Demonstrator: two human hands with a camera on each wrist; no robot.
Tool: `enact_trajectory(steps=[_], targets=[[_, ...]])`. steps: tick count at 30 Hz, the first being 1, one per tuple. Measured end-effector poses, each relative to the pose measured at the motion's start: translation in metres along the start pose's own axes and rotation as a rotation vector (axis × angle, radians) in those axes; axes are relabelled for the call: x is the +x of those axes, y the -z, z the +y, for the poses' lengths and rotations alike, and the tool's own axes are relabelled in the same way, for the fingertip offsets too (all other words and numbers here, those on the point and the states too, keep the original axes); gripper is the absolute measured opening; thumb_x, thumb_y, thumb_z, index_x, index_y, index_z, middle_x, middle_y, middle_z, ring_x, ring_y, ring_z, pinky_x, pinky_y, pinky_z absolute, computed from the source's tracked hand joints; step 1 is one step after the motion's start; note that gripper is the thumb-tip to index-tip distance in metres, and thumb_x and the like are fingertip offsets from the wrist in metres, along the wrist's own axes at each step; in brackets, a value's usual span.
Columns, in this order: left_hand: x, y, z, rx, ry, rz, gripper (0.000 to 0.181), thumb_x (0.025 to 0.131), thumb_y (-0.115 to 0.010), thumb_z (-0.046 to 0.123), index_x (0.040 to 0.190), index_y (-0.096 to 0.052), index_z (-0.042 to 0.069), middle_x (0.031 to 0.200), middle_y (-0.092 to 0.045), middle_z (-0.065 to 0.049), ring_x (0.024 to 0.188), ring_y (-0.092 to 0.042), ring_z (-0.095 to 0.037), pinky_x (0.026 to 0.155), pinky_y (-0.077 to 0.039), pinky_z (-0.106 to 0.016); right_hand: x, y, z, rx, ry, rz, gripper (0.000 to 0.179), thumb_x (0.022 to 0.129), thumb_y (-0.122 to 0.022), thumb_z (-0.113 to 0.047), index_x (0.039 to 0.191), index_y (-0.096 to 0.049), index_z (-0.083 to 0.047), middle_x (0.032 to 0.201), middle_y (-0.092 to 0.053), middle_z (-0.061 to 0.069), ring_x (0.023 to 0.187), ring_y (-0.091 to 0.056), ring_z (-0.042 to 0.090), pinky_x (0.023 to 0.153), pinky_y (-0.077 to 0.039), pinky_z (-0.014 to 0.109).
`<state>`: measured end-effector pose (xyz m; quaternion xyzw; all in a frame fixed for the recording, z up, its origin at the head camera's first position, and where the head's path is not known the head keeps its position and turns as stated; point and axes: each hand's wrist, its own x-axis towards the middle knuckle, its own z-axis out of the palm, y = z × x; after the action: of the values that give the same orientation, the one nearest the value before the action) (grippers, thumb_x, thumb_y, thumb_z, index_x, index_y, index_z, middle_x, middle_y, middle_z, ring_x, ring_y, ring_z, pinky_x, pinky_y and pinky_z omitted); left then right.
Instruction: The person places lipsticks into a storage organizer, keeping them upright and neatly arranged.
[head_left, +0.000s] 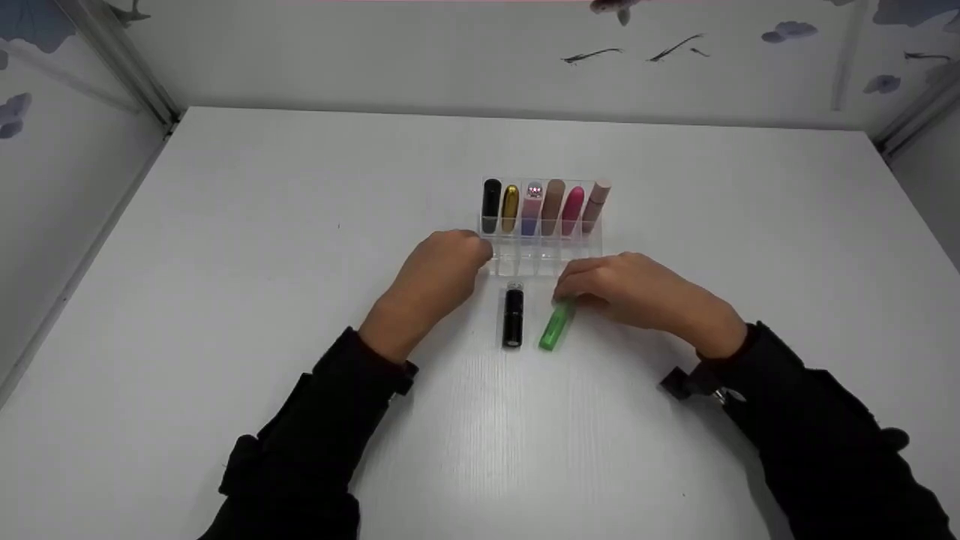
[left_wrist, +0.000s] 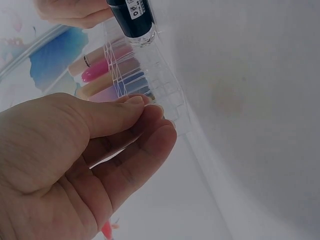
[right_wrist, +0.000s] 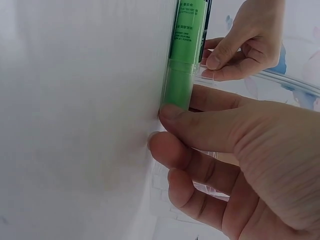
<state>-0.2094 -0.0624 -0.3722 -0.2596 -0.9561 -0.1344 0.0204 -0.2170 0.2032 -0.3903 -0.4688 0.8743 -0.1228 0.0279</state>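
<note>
A clear plastic lipstick holder (head_left: 531, 259) stands on the table, with my left hand (head_left: 433, 274) at its near left corner. Thumb and fingertips of that hand (left_wrist: 95, 145) pinch the holder's edge. My right hand (head_left: 634, 289) is at the holder's near right side and pinches the far end of a green lipstick (head_left: 556, 328) between thumb and index finger. The green tube lies tilted, its near end toward me; in the right wrist view its printed side (right_wrist: 189, 35) shows. Between the hands lies a black lipstick tube (head_left: 513, 319) with a clear end pointing at the holder.
The holder's back row carries several upright tubes: black (head_left: 491, 202), gold (head_left: 510, 206), one with a silvery top (head_left: 533, 206), brown (head_left: 553, 206), pink (head_left: 573, 208) and pale pink (head_left: 597, 202). White panels (head_left: 375, 60) with painted fish border the white table (head_left: 225, 300).
</note>
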Motion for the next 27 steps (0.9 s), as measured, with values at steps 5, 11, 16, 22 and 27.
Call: enact_trajectory(steps=[5,11,16,22,27], targets=[[0.000,-0.001,-0.001,0.001,-0.010,0.006,0.027,0.092,-0.058,-0.015,0.103,-0.077,0.001,0.094,-0.074,-0.012,0.085,-0.070,-0.021,0.073,-0.056,-0.034,-0.002,0.001,0.002,-0.013,0.025,0.005,0.028,0.085,-0.077,0.006,0.108,-0.078,-0.011,0.107,-0.074,0.001,0.097,-0.071,0.017,0.082,-0.058,0.037],[0.002,-0.002,-0.001,-0.006,-0.027,0.020,0.029,0.091,-0.057,-0.017,0.099,-0.078,0.001,0.092,-0.074,-0.012,0.084,-0.069,-0.020,0.071,-0.056,-0.034,-0.005,0.003,0.005,-0.022,0.069,0.028,0.026,0.087,-0.077,0.004,0.108,-0.076,-0.011,0.108,-0.072,0.000,0.095,-0.071,0.017,0.080,-0.058,0.038],[0.003,-0.002,-0.001,0.011,-0.031,0.019,0.026,0.092,-0.059,-0.014,0.102,-0.078,0.001,0.095,-0.075,-0.011,0.085,-0.070,-0.020,0.073,-0.056,-0.034,-0.007,0.009,0.006,0.028,0.042,0.073,0.028,0.085,-0.079,0.004,0.108,-0.075,-0.012,0.108,-0.071,-0.001,0.094,-0.071,0.016,0.079,-0.059,0.037],[0.002,0.004,0.001,0.070,-0.023,0.020,0.022,0.095,-0.062,-0.007,0.105,-0.078,0.004,0.096,-0.076,-0.010,0.086,-0.071,-0.023,0.073,-0.057,-0.036,-0.005,0.015,0.005,0.023,-0.002,0.154,0.029,0.086,-0.079,0.002,0.111,-0.071,-0.011,0.111,-0.070,0.000,0.087,-0.070,0.014,0.076,-0.059,0.035],[0.000,0.013,0.007,0.046,-0.031,0.076,0.019,0.102,-0.063,0.018,0.103,-0.078,0.006,0.087,-0.074,-0.007,0.075,-0.067,-0.021,0.067,-0.055,-0.035,-0.004,0.016,0.005,-0.014,0.011,0.249,0.028,0.087,-0.079,0.002,0.111,-0.069,-0.009,0.109,-0.069,0.003,0.083,-0.069,0.016,0.073,-0.059,0.034]])
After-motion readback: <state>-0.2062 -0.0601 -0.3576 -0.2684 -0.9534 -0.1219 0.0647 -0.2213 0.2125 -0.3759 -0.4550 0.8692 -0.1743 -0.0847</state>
